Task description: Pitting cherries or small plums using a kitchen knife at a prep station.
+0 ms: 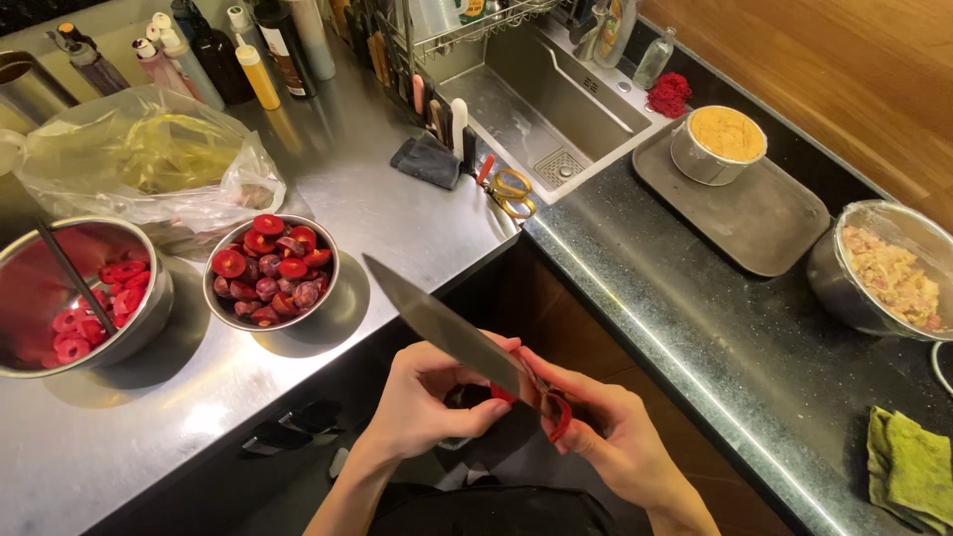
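Gripping a knife [447, 333], right hand [606, 437]; left-hand [427, 402] fingers pinching a red, seemingly ring-shaped slice [554, 412]

Near centre, our hands work off the counter, over the gap in front of it. The knife blade [442, 328] slants up-left, barring the way toward the small steel bowl [271, 270] of red fruit. Left of that, the large bowl [84, 293] and plastic bag [149, 159] crowd the far-left counter. We see bare steel near left and between bowl and sink [536, 109]. Dark counter right lies open before the tray [745, 203].
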